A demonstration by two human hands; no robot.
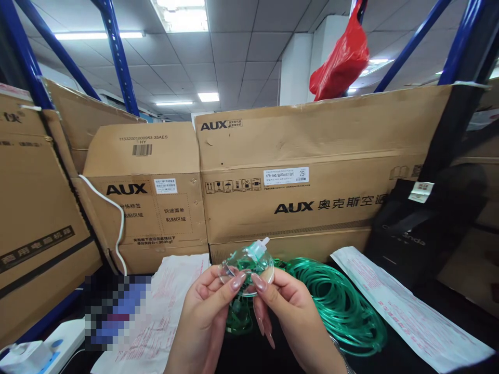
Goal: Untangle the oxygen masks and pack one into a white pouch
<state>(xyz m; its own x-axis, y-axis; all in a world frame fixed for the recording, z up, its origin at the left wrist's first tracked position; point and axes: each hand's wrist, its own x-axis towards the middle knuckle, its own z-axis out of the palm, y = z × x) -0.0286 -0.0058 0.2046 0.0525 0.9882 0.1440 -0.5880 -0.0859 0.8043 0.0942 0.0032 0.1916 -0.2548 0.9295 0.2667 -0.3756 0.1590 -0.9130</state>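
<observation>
A clear oxygen mask [242, 258] with a whitish connector on top is raised in the middle of the head view. My left hand [208, 298] pinches its near rim from the left, thumb on top. My right hand [292, 301] grips the same rim from the right, the two thumb tips close together. Just right of my right hand lies a coil of green clear tubing [331, 296]. Beneath the mask and between my hands, more green plastic [238, 316] shows, partly hidden by my fingers.
White printed paper-like bags lie at left [167, 296] and right [405, 306] on the black surface. Cardboard AUX boxes [280, 150] wall the back. A power strip [64, 335] sits at front left, a black box [401, 244] at right. A red bag [343, 57] hangs above.
</observation>
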